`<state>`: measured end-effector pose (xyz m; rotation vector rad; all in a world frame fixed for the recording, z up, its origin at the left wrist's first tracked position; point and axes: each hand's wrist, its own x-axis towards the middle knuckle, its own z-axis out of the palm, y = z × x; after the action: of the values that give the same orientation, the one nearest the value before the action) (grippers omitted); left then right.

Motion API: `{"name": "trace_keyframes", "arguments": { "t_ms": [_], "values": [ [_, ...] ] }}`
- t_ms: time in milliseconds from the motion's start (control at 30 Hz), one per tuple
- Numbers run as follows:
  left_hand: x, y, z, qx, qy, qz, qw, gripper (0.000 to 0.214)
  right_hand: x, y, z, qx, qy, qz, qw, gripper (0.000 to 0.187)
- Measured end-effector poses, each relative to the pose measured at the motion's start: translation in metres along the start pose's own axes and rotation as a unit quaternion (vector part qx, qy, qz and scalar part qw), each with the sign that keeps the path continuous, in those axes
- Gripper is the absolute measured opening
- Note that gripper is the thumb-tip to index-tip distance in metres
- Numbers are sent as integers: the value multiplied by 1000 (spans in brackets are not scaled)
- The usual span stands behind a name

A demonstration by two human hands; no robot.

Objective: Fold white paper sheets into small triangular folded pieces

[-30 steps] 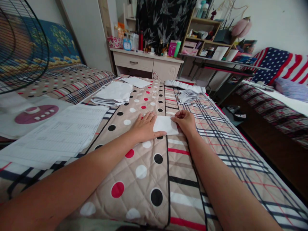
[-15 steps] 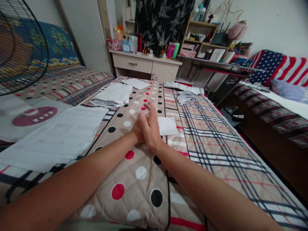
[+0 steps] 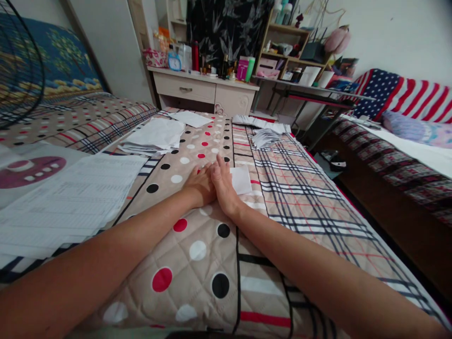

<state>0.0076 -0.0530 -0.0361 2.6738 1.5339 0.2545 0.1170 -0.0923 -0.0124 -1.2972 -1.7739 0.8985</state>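
Note:
A small folded white paper (image 3: 242,180) lies on the quilted bedspread (image 3: 282,202) in the middle of the bed. My left hand (image 3: 200,184) rests flat just left of it, fingers stretched out. My right hand (image 3: 223,183) lies flat on the paper's left part, fingers straight and together, its edge against my left hand. Neither hand grips anything.
Printed sheets (image 3: 77,193) lie at the left. A stack of white papers (image 3: 155,136) and a single sheet (image 3: 190,118) sit further back, folded papers (image 3: 266,137) at back right. A dresser (image 3: 205,92) stands beyond the bed, a fan guard (image 3: 21,70) at far left, another bed (image 3: 399,150) at right.
My right hand moved from the paper's right edge across to its left part, beside my left hand. The paper looks narrower now. The camera view shifted slightly.

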Motion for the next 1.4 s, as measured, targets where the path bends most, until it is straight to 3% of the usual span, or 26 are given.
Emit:
{"name": "trace_keyframes", "arguments": {
  "t_ms": [167,300,567,633,700,767,900,1133,1233,1300,1400],
  "values": [
    [-4,8,-17,8,-64,-44,997,69,-7,1,-18,-72,-80,-7,994,85],
    [-7,11,-20,9,-59,-49,997,65,-15,7,-34,-177,-111,1,978,83],
    [-9,10,-17,11,-26,-55,998,63,-34,31,-84,-448,-134,-30,883,65],
    [-10,20,-20,22,-4,-31,999,62,-36,35,-89,-474,-127,-33,871,62],
    [-11,35,-21,27,5,43,999,63,-37,37,-89,-490,-121,-38,862,62],
    [-14,50,-20,-7,-37,133,990,69,-37,40,-88,-500,-118,-44,857,62],
    [-26,59,-15,-43,-52,114,991,82,-37,40,-85,-505,-110,-54,854,61],
    [-69,9,-36,-2,-111,66,992,97,-37,38,-88,-508,-117,-41,852,61],
    [-78,-1,-43,8,-125,64,990,96,-37,31,-87,-514,-108,-36,850,64],
    [-79,-2,-43,11,-128,68,989,95,-36,20,-80,-502,-78,-53,860,72],
    [-77,0,-40,18,-100,77,992,91,-30,-3,-52,-407,-68,-109,904,84]
  ]
}}
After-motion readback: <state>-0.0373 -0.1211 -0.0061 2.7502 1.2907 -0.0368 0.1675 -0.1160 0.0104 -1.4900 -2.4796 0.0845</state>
